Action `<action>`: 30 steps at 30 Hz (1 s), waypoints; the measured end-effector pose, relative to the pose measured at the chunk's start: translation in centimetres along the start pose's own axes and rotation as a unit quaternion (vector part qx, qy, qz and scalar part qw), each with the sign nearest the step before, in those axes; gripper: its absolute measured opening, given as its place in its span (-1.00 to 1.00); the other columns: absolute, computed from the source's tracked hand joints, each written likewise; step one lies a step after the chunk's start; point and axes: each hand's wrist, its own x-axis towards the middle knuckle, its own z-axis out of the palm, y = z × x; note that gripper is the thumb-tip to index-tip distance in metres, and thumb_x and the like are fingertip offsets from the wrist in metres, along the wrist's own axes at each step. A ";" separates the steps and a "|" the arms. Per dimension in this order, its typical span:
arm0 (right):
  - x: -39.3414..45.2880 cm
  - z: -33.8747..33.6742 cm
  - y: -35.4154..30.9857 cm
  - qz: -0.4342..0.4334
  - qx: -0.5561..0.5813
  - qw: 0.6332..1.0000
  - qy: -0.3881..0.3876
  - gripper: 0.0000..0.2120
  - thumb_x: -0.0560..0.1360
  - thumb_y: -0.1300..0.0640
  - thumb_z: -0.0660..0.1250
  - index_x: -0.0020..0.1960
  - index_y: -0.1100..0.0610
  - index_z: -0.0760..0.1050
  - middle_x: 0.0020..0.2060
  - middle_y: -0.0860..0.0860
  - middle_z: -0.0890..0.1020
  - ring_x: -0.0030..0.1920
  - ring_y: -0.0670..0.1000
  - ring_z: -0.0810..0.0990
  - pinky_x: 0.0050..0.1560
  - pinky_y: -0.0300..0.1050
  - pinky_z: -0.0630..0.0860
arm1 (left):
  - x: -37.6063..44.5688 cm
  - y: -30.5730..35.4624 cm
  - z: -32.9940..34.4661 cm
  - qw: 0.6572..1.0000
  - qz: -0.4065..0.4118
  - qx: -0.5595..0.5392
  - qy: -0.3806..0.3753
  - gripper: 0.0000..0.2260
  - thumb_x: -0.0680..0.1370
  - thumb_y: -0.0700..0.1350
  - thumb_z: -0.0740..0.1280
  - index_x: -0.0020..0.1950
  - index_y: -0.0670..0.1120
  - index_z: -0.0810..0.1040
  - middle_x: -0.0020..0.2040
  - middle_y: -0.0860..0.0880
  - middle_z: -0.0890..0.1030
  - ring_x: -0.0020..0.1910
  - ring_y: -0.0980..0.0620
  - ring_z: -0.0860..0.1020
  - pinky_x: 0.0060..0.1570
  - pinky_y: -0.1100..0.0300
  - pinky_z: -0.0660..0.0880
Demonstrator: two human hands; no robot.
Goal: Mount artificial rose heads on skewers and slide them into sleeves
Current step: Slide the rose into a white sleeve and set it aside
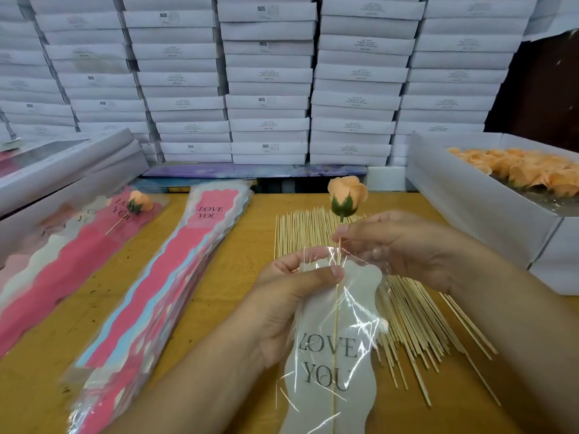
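1. The rose (pixel 347 195) sits just above centre: a peach-orange bud of smooth, overlapping petals with a dark green cup of pointed leaves at its base.
2. It stands on a thin pale wooden skewer (pixel 336 321) that runs almost straight down toward 6 o'clock, already inside the sleeve (pixel 329 355).
3. The sleeve is clear, crinkled plastic with a white wavy-edged card panel printed "LOVE YOU" in dark letters; the bud is still above its mouth.
4. The left hand (pixel 282 305) grips the sleeve's upper left edge, thumb pressed on the front near the skewer.
5. The right hand (pixel 404 245) pinches the skewer just under the bud, while its lower fingers hold the plastic's right edge. The two hands are close together.
6. Behind the hands, loose skewers (pixel 416 317) lie fanned on the yellow table (pixel 62 308).
7. At 9 o'clock lies a stack of pink and blue sleeves (pixel 163 292), and beyond it a finished rose (pixel 141 202) in a pink sleeve.
8. At 2 o'clock a white box (pixel 470 195) holds more peach roses (pixel 532 172).
9. White boxes (pixel 266 89) are stacked along 12 o'clock.
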 end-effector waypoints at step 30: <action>0.8 1.6 1.6 -0.148 -0.070 0.986 0.032 -0.74 0.57 0.13 0.37 0.16 -0.18 0.64 -0.01 -0.17 0.71 -0.05 -0.18 0.68 -0.19 -0.34 0.56 | 0.9 0.0 -0.9 0.998 -0.006 0.021 0.053 -0.42 0.25 -0.26 0.58 0.26 -0.10 0.57 -0.04 -0.24 0.72 -0.22 -0.11 0.71 -0.30 0.10 0.64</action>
